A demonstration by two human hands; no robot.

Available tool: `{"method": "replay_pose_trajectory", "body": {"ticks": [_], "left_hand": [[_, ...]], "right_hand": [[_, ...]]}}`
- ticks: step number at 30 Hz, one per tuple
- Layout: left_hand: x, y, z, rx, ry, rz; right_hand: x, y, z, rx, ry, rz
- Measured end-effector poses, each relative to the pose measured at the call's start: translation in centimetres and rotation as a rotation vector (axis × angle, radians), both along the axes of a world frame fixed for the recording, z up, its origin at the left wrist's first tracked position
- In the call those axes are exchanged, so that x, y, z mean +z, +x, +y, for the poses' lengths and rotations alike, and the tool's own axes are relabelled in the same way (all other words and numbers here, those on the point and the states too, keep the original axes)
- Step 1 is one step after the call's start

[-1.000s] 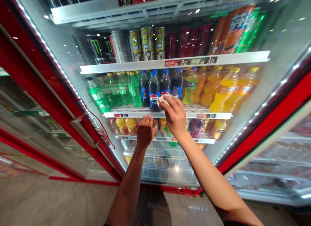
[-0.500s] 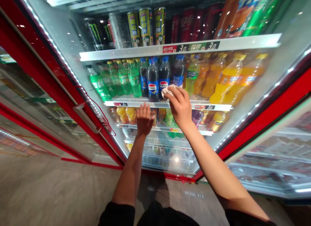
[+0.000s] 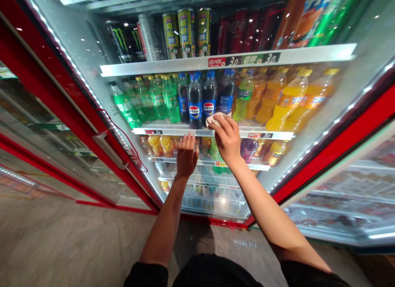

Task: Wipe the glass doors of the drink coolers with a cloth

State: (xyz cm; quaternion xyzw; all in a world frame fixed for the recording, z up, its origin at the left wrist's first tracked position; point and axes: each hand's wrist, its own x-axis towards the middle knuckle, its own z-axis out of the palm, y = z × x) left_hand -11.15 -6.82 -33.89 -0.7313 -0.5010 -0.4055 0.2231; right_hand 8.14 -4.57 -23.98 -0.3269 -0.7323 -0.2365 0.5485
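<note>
My right hand [image 3: 226,140] is shut on a crumpled pale cloth [image 3: 214,119], which presses against the glass door [image 3: 279,163] of a drinks cooler. The cloth sits just right of a Pepsi bottle [image 3: 195,106], on the outer side of the glass. My left hand [image 3: 187,155] rests with its fingers spread and holds nothing. Its fingertips reach the white shelf edge [image 3: 197,132]. Behind the glass stand green, dark blue and orange bottles, with cans on the shelf above.
A red door frame [image 3: 61,89] with a metal handle [image 3: 108,149] and a thin red cord borders the glass on the left. Other glass-fronted coolers stand at both sides. A polished stone floor [image 3: 77,237] lies below.
The cloth and my right hand have shifted slightly right across the glass. The view has tilted, raising both hands in the picture, and dark sleeves have come into view at the bottom.
</note>
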Motion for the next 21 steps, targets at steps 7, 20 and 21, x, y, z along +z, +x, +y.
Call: {"method": "replay_pose_trajectory", "body": {"ticks": [7, 20, 21], "left_hand": [[-0.5, 1.3, 0.1, -0.049, -0.042, 0.134], [-3.8, 1.4, 3.2, -0.033, 0.02, 0.122], [-3.9, 1.4, 3.3, -0.017, 0.032, 0.13]], "right_hand": [[-0.4, 1.0, 0.6, 0.077, -0.01, -0.194], [-1.5, 0.3, 0.0, 0.061, 0.089, -0.175], [-1.6, 0.4, 0.0, 0.058, 0.11, -0.186]]}}
